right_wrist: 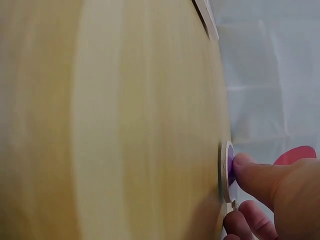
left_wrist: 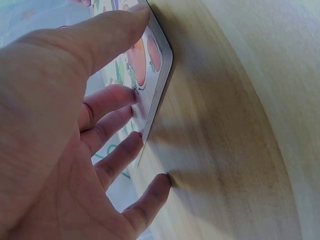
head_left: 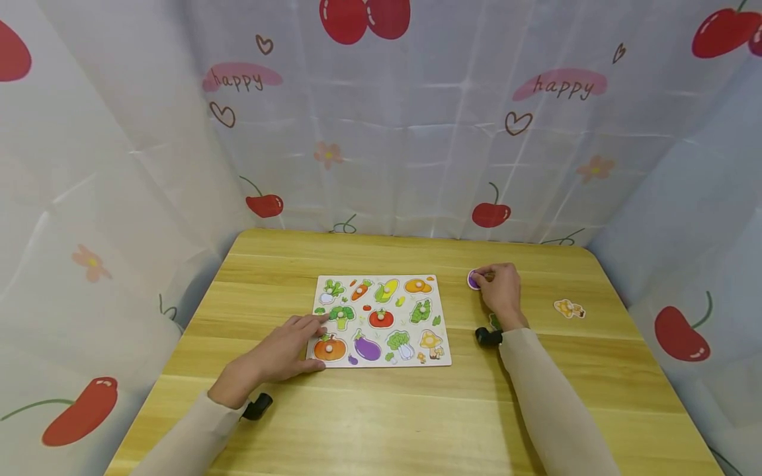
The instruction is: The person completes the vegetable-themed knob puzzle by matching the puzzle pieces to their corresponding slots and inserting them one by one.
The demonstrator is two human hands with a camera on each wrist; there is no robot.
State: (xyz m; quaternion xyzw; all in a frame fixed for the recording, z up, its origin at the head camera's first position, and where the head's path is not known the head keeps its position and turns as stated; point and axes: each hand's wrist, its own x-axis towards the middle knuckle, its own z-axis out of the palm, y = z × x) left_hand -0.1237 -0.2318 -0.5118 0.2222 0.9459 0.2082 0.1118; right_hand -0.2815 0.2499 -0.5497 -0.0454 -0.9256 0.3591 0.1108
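A wooden vegetable puzzle board (head_left: 369, 360) lies on the table. My left hand (head_left: 288, 350) rests at its left edge with fingers spread; in the left wrist view, the thumb (left_wrist: 120, 30) lies on the board's face and the fingertips touch near its edge. Right of the board, my right hand (head_left: 503, 287) pinches a purple eggplant puzzle piece (head_left: 473, 280) at the tabletop. From the right wrist, this purple piece (right_wrist: 228, 172) appears edge-on, with the thumb against it and the other fingers curled below.
An orange mushroom piece (head_left: 569, 308) lies on the table at the right. A green piece (head_left: 494, 322) shows partly beneath my right wrist. Knobbed vegetables, among them a tomato (head_left: 381, 318), sit in the board. A cherry-printed curtain (head_left: 405, 192) surrounds the table.
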